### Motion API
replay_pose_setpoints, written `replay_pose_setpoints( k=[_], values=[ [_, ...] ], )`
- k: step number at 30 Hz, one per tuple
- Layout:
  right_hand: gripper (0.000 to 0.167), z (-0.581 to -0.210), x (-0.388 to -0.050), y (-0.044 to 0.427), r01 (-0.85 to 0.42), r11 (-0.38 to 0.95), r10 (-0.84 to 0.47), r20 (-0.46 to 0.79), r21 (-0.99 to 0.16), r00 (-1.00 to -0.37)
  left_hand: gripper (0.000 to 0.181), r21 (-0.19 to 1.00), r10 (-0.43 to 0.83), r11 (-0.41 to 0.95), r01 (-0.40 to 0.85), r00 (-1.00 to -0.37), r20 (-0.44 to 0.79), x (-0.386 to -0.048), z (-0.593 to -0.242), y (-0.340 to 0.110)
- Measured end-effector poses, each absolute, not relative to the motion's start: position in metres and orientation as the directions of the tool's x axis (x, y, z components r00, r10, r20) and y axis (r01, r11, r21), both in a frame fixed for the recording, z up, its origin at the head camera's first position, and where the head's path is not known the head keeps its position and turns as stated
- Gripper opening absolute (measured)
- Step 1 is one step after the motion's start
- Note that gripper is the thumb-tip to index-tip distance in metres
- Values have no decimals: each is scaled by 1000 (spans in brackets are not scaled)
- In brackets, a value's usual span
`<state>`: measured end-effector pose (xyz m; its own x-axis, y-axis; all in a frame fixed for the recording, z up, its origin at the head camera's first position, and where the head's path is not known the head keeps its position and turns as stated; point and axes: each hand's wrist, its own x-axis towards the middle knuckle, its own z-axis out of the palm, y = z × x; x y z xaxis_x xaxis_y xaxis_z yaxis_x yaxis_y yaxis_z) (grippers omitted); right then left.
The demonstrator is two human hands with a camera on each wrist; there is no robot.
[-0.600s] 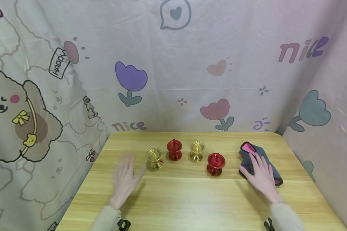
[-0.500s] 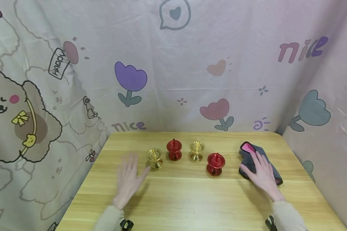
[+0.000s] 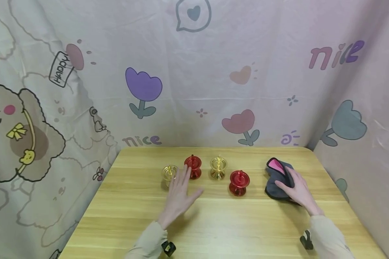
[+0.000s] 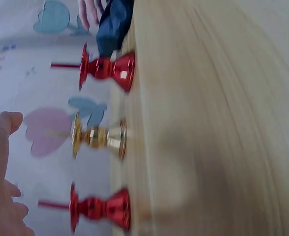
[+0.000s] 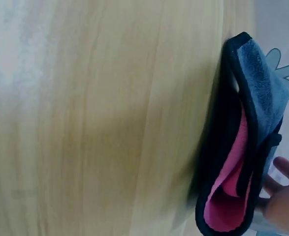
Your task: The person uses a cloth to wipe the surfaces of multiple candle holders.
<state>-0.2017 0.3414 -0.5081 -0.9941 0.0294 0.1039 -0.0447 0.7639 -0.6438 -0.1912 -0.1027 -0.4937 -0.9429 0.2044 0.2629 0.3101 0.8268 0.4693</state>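
My left hand (image 3: 179, 198), fingers extended and thumb spread, hovers over the table in front of the left gold candle holder (image 3: 169, 172) and partly covers it. Just beyond the fingertips stands a red candle holder (image 3: 193, 163). To its right are another gold candle holder (image 3: 218, 165) and a second red candle holder (image 3: 239, 181), all upright, each with a central spike. My right hand (image 3: 299, 189) grips a folded dark grey cloth (image 3: 277, 189) with pink inside and black edging. In the right wrist view its fingers (image 5: 288, 169) touch the cloth's far side.
The light wooden table (image 3: 214, 223) ends at the back and sides against a printed fabric curtain (image 3: 197, 82). Black straps (image 3: 168, 248) sit at both wrists. The candle holders stand in a loose row near the back.
My left hand has moved right, from beside the left gold candle holder to in front of it. My right hand has closed on the cloth, which is now bunched up. The view has shifted slightly.
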Motion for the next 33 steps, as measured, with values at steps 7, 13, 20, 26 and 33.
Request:
replay_pose_setpoints(
  k=[7, 13, 20, 26, 33],
  values=[
    [93, -514, -209, 342, 19, 814, 68, 62, -581, -996, 94, 550, 298, 750, 367, -930, 214, -199, -506, -63],
    [94, -520, -215, 340, 39, 840, 86, 62, -541, -994, 94, 598, 347, 704, 384, -920, 182, -201, -510, -43],
    [93, -527, -221, 341, 53, 855, 110, 80, -516, -991, 95, 646, 368, 651, 399, -910, 191, -206, -514, -27],
    [91, -530, -222, 341, 51, 857, 122, 105, -513, -987, 95, 691, 375, 614, 382, -911, 170, -211, -519, -11],
    [91, -530, -221, 340, 64, 855, 135, 101, -515, -986, 93, 719, 385, 577, 389, -905, 181, -219, -521, 10]
  ],
)
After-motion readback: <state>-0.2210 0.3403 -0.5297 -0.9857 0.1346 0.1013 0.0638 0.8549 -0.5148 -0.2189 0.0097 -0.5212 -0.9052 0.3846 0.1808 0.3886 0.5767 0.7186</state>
